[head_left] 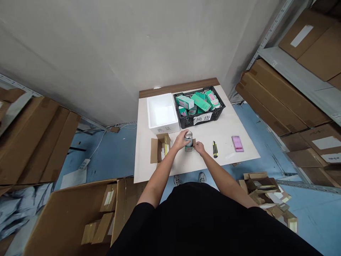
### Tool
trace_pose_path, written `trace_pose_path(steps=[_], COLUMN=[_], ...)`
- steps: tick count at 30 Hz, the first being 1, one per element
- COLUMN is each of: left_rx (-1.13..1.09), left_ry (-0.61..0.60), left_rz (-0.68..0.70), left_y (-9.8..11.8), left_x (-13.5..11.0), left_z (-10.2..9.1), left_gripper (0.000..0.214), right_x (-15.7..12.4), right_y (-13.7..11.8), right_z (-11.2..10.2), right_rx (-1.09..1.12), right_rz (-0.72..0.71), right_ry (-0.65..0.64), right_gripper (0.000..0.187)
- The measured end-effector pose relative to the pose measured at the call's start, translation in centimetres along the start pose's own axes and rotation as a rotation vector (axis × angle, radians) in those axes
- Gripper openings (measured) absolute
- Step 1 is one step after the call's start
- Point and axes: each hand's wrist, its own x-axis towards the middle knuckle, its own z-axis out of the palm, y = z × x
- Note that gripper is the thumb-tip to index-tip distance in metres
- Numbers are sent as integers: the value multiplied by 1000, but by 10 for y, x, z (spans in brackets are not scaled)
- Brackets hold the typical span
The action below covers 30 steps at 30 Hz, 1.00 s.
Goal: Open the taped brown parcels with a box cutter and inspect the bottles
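Observation:
My left hand [180,140] is wrapped around a bottle-like container [188,138] with a shiny silver lid, upright at the front middle of the table. Its lower part sits inside a small green box [189,149]. At the right side of that box, my right hand [199,147] pinches an open flap at the rim. Just left of my left hand stands an open cardboard box [154,151] with white and yellow pieces inside. A black and yellow utility knife [215,149] lies right of my right hand.
Behind my hands stand a white foam box [163,127] and a black crate [187,123] of green cartons. A pink pixelated item [237,144] lies at the table's right. Shelves with cardboard boxes [277,103] flank the table; a large carton [71,209] is at lower left.

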Motion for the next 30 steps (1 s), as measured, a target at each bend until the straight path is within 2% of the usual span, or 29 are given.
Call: trace_pose_path(steps=[9, 10, 12, 14, 15, 18, 19, 21, 25, 28, 30], left_rx=[175, 147, 64, -19, -52, -121, -140, -173, -313, -397, -415], left_ry=[-136, -114, 10, 117, 122, -19, -62, -98, -142, -157, -147], left_rz=[-170, -187, -234, -344, -407, -507, -510, -514, -519, -475, -397], left_y=[-39, -44, -54, -64, -68, -76, -77, -80, -88, -95, -99], left_x=[-28, -31, -34, -32, -30, -21, -18, -11, 0, 7, 8], left_z=[32, 33, 35, 36, 36, 40, 42, 46, 44, 35, 30], left_gripper=[67, 66, 60, 55, 53, 54, 56, 62, 72, 70, 64], right_x=[-7, -6, -6, -6, -6, -8, -9, -11, -13, -13, -13], right_y=[-1, -1, -1, -2, -2, -5, -5, -5, 1, 8, 13], right_z=[3, 3, 2, 3, 3, 6, 8, 11, 14, 14, 13], right_rx=[54, 57, 54, 41, 34, 27, 26, -13, -198, -156, -63], right_rz=[34, 36, 34, 26, 18, -38, -67, -124, -165, -188, -198], right_ry=[13, 11, 5, 12, 29, 97, 97, 43, -82, -88, -28], right_gripper=[40, 39, 38, 36, 33, 20, 21, 34, 55, 57, 52])
